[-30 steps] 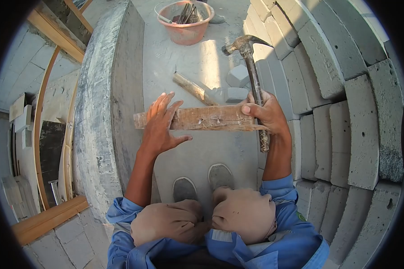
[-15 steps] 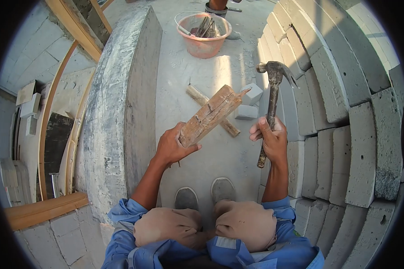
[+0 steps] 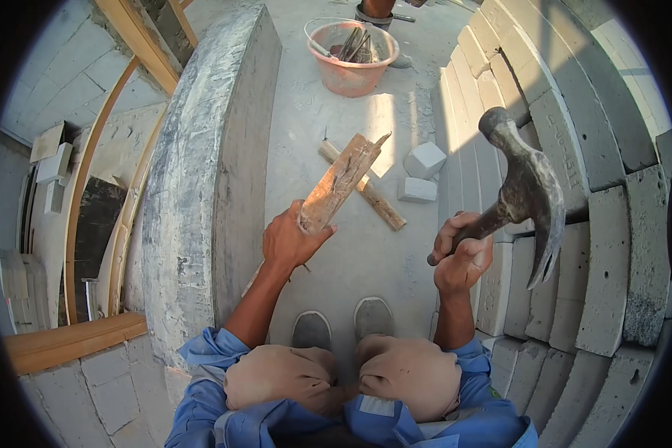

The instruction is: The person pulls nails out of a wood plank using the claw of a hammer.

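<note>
A short, splintered piece of wood [image 3: 334, 187] slants up and away from my left hand [image 3: 291, 237], whose fingers are wrapped round its near end. My right hand [image 3: 463, 254] grips the handle of a claw hammer [image 3: 521, 172]. The hammer's head is raised close to the camera, its claw pointing down and to the right. Beyond the held wood, a second wooden stick [image 3: 381, 201] lies across the floor, partly hidden by it. Two small pale block pieces, one a cube [image 3: 425, 160] and one flatter [image 3: 417, 190], lie between the hands and the right-hand stack.
A pinkish bucket [image 3: 349, 79] with dark rods or sticks inside stands ahead on the dusty floor [image 3: 299, 112]. Grey blocks [image 3: 603, 261] are stacked along the right. A long grey slab [image 3: 239, 149] borders the left, with wooden framing [image 3: 82, 346] beyond it.
The hammer has swung from upright to tilted right, its head now nearer the camera. The wood in my left hand has turned slightly, showing a different face. The view has shifted a little.
</note>
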### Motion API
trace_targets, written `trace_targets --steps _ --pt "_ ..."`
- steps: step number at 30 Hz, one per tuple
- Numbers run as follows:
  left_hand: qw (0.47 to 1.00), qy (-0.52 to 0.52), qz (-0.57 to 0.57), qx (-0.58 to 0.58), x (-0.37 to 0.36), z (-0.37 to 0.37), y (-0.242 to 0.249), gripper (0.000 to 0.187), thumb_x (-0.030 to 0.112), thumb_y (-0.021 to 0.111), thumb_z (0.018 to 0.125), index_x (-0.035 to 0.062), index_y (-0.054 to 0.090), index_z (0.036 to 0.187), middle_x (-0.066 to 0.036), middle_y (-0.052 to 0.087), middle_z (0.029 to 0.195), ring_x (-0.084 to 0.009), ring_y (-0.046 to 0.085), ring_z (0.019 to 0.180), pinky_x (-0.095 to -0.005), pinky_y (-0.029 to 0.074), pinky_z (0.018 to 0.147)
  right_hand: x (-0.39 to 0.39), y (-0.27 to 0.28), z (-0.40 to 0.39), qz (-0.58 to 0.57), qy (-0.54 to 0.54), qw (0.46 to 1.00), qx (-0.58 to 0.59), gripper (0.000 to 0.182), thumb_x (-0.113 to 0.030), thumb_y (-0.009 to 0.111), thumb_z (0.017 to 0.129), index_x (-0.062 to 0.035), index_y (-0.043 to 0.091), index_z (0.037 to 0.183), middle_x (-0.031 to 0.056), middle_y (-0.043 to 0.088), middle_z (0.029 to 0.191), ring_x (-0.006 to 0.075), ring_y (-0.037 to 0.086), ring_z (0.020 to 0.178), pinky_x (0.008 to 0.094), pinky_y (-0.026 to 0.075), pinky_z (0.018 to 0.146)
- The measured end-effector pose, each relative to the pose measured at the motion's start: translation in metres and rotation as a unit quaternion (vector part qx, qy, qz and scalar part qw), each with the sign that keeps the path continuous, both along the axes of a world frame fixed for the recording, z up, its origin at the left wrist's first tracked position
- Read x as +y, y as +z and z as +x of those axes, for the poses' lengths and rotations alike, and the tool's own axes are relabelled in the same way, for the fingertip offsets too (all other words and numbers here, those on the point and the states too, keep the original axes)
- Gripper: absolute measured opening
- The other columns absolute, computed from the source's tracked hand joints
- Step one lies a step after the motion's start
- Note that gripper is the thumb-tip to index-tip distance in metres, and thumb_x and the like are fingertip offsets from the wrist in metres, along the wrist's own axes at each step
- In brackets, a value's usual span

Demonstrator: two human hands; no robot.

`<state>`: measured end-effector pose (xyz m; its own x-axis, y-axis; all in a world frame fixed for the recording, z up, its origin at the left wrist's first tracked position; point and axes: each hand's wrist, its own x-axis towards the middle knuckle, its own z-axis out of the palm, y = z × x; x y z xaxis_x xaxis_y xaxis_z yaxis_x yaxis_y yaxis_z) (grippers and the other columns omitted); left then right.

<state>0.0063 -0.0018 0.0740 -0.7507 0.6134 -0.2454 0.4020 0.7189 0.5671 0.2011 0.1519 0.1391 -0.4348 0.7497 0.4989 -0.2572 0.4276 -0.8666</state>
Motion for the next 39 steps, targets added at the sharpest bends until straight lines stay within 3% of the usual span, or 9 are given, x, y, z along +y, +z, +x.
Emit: trace_targets --steps 3,8,10,11,13,14,20,30,39 --pt "0.999 -0.006 0.03 0.028 -0.003 0.001 -0.002 0.068 0.048 0.084 0.069 0.0046 0.063 0.116 -0.018 0.073 0.088 -0.0324 0.072 0.081 -0.0427 0.056 0.074 0.014 -0.045 -0.002 0.005 -0.013 0.999 -0.045 0.061 -0.063 0.046 0.099 -0.0019 0.052 0.098 -0.0006 0.044 0.061 0.0051 0.033 0.045 0.023 0.03 0.041" --pt "0.987 0.008 0.145 0.075 0.003 0.002 0.005 0.063 0.045 0.084 0.07 0.0073 0.063 0.115 -0.016 0.073 0.092 -0.0317 0.071 0.083 -0.0437 0.055 0.073 0.037 -0.125 0.0 -0.032 -0.045 0.938 -0.343 0.051 -0.056 0.046 0.102 -0.0077 0.053 0.089 -0.0043 0.042 0.061 0.0057 0.037 0.045 0.0256 0.031 0.039" --pt "0.965 0.015 0.254 0.065 -0.001 0.001 0.002 0.062 0.045 0.085 0.071 0.007 0.063 0.114 -0.015 0.073 0.092 -0.0313 0.071 0.083 -0.0432 0.055 0.073 0.018 -0.131 0.014 -0.281 -0.042 0.879 -0.383 0.049 -0.049 0.046 0.104 -0.0039 0.056 0.088 0.0014 0.049 0.065 0.0107 0.047 0.056 0.0301 0.037 0.052" --pt "0.971 0.019 0.232 0.054 -0.015 0.011 0.003 0.062 0.045 0.085 0.071 0.007 0.063 0.114 -0.015 0.073 0.092 -0.0313 0.071 0.083 -0.0432 0.055 0.073 0.006 -0.131 0.025 -0.299 -0.035 0.867 -0.396 0.049 -0.049 0.046 0.104 -0.0039 0.056 0.088 0.0014 0.049 0.065 0.0107 0.047 0.056 0.0301 0.037 0.052" --pt "0.995 0.012 0.056 0.079 -0.001 0.001 0.018 0.068 0.045 0.086 0.069 0.0029 0.062 0.116 -0.017 0.073 0.089 -0.0311 0.072 0.082 -0.042 0.055 0.075 0.028 -0.107 0.007 -0.259 -0.045 0.902 -0.343 0.05 -0.05 0.047 0.104 -0.0057 0.052 0.083 -0.0006 0.046 0.063 0.0089 0.044 0.056 0.0287 0.036 0.052" --pt "0.999 0.005 0.019 0.049 0.001 0.0 0.01 0.074 0.047 0.086 0.067 0.0024 0.059 0.119 -0.018 0.072 0.094 -0.0323 0.072 0.088 -0.0413 0.055 0.079 0.031 -0.116 0.005 -0.229 -0.043 0.93 -0.284 0.05 -0.056 0.047 0.102 -0.0082 0.053 0.088 -0.0065 0.037 0.056 0.0032 0.034 0.043 0.0226 0.028 0.036" --pt "0.993 -0.027 -0.076 -0.08 0.003 0.003 -0.044 0.087 0.051 0.085 0.066 0.0041 0.048 0.13 -0.02 0.07 0.108 -0.0372 0.068 0.101 -0.046 0.053 0.087 0.018 -0.081 -0.006 -0.249 0.056 0.945 -0.206 0.048 -0.053 0.047 0.103 -0.0079 0.054 0.09 -0.007 0.037 0.057 0.0021 0.032 0.043 0.0218 0.028 0.038" --pt "0.985 -0.087 -0.133 -0.07 0.017 0.006 -0.063 0.095 0.065 0.075 0.07 0.0051 0.046 0.138 -0.021 0.071 0.105 -0.0372 0.069 0.1 -0.0463 0.053 0.086 0.008 -0.101 -0.005 -0.294 0.054 0.913 -0.276 0.048 -0.053 0.045 0.103 -0.007 0.055 0.093 -0.0061 0.037 0.056 0.0028 0.033 0.043 0.022 0.031 0.038" --pt "0.978 -0.137 -0.147 -0.06 0.029 0.006 -0.071 0.08 0.05 0.072 0.077 -0.005 0.046 0.129 -0.029 0.069 0.1 -0.0416 0.069 0.094 -0.049 0.055 0.083 0.035 -0.019 -0.012 -0.257 0.039 0.955 -0.14 0.052 -0.046 0.038 0.108 -0.0009 0.054 0.128 -0.0021 0.044 0.06 0.0058 0.039 0.041 0.0214 0.036 0.039"
